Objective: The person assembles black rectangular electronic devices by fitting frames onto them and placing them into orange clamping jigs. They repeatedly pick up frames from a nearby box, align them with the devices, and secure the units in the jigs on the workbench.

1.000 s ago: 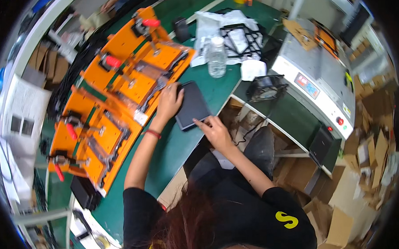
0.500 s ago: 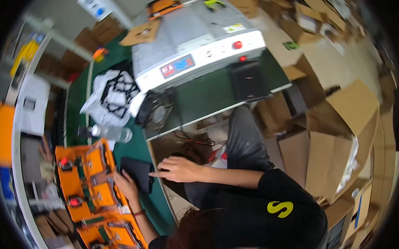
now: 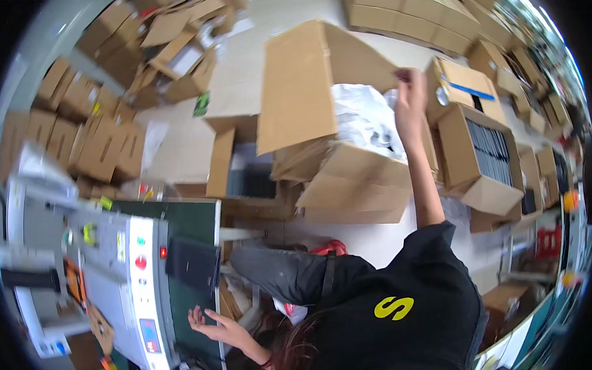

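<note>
My left hand (image 3: 213, 326) is held over the near edge of the green workbench (image 3: 196, 218), palm up, fingers spread and empty. Closest to it are a flat black panel (image 3: 193, 261) lying on the bench and the white front of a grey machine (image 3: 144, 291) with a red button and a small display. My right arm reaches far out, and my right hand (image 3: 409, 112) is over the far right side of a large open cardboard box (image 3: 296, 87). White plastic wrapping (image 3: 365, 117) fills that box. Motion smears the right fingers, so whether anything is in them is unclear.
To the right stands an open carton (image 3: 460, 137) with a row of thin dark panels. A smaller open box (image 3: 220, 161) holds something dark, left of the large one. Stacked cartons (image 3: 102, 143) line the far left; more boxes (image 3: 407, 15) stand at the back.
My view has turned right, from the orange fixtures to the boxes. Both hands have left the dark flat piece beside the fixtures; my right arm has swung out over the large box.
</note>
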